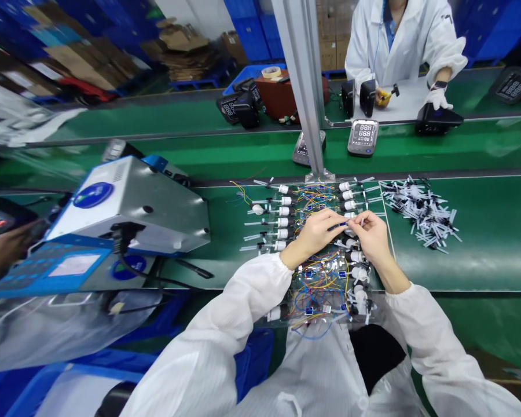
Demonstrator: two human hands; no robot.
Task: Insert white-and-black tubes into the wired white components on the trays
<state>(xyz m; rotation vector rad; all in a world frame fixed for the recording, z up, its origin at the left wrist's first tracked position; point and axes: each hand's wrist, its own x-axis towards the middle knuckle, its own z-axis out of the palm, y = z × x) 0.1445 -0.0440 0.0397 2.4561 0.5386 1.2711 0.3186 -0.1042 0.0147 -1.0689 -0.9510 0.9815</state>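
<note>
Pinching a small part (344, 224) (can't ID) btwn fingertips (364, 219), L hand (320, 230) & R hand (374, 236) nearly meet; wired motors (355, 256) lie below & beside the fingers. Prob. fitting step; next calls for steady aim.

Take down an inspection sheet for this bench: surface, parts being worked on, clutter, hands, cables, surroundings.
Surface: green worktop, partly covered by parts.
Job's things: white cylindrical parts in two columns, with coloured wires between them.
Clutter: pile of short white and black pieces, right of the columns.
Hands: left hand and right hand with fingers close together at the right column; anything pinched is too small to tell.
Cables: black cable plugged into the silver-and-blue machine at left.
Surroundings: co-worker in a white coat opposite; stacked cardboard and blue crates behind.
</note>
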